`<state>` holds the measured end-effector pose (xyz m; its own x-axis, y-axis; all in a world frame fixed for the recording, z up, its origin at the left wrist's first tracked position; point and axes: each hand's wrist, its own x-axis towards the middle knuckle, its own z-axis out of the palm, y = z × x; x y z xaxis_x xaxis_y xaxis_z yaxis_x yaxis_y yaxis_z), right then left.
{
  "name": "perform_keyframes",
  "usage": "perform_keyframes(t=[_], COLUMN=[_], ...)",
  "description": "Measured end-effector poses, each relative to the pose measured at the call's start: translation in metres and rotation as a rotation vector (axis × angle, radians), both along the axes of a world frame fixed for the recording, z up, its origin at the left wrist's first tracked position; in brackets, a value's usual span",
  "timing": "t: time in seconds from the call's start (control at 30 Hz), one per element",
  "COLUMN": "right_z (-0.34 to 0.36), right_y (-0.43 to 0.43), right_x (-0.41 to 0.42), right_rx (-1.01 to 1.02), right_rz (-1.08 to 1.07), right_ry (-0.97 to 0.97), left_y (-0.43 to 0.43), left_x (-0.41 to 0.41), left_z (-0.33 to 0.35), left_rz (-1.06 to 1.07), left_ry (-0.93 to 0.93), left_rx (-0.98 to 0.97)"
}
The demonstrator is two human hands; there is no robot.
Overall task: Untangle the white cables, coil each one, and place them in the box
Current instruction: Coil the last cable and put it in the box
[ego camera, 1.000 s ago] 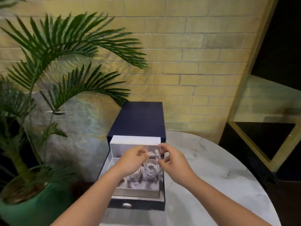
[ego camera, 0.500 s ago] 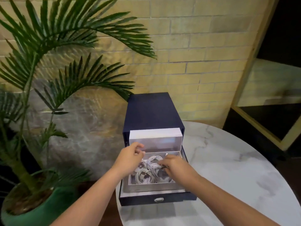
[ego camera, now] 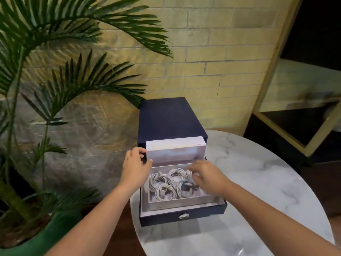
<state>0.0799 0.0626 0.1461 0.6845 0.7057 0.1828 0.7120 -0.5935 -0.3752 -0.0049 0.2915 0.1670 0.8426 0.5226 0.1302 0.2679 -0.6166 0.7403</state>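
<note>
White-grey marble-pattern round tabletop is nearest and fills 5 o'clock of the view. Close to its 9 o'clock edge is a navy-blue cardboard drawer, pulled out toward the person, with a small oval silver metal pull on the front. A shallow white cardboard box sits open inside the drawer. White cables lie in the box, coiled into several separate bundles that touch each other. None show outside it.

Right hand is over the box's 3 o'clock side, above or on the bundles. It is motion-blurred, so I cannot tell if the fingers are apart or pinching a coil. Left hand is at the box's 10 o'clock corner. Its thumb is on the inner face of the upright white cardboard lid and its fingers curl behind the left edge, clamped on it.

Behind stands the tall navy-blue cardboard sleeve that houses the drawer. Farther off at 9 o'clock is a green palm plant in a glossy green pot, with a yellow brick wall at 12.

Judgement: placing looks nearly done, and the step in hand is likely settling the coils and closing up. To do it well:
- Press the bundles flat below the rim with the right hand and tuck plug ends inward.
- Pull that hand out toward 3 o'clock before the lid swings down toward 6.
- Lower the lid slowly so no loop is caught at the rim.
- Don't shove the drawer toward the table edge.
</note>
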Motion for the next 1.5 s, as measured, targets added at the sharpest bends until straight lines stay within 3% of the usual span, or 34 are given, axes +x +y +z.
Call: perform_keyframes(t=[0.1,0.2,0.3,0.43,0.6,0.9,1.3,1.5], right_z=[0.018,0.029,0.036,0.037,0.032,0.023,0.007,0.002], right_y=[-0.002,0.001,0.004,0.007,-0.004,-0.024,-0.039,-0.034], right_x=[0.010,0.026,0.038,0.036,0.030,-0.007,-0.041,-0.046], right_rx=[0.291,0.460,0.428,0.414,0.410,0.411,0.433,0.391], right_rz=[-0.222,-0.423,-0.506,-0.394,-0.386,-0.388,-0.430,-0.401], right_ry=[-0.008,0.030,0.262,0.508,0.482,0.396,0.460,0.419], left_y=[0.003,0.005,0.002,-0.010,-0.013,-0.027,-0.058,-0.062], left_x=[0.000,0.004,0.005,0.004,-0.002,-0.016,-0.035,-0.041], left_z=[0.000,0.003,0.009,0.017,0.016,0.001,-0.015,-0.016], left_rz=[0.007,-0.039,-0.095,-0.113,0.005,0.144,0.166,0.139], left_ry=[0.041,0.105,0.139,0.077,-0.003,-0.117,0.035,0.005], left_rx=[-0.050,-0.141,-0.264,-0.331,-0.430,-0.372,-0.238,-0.232])
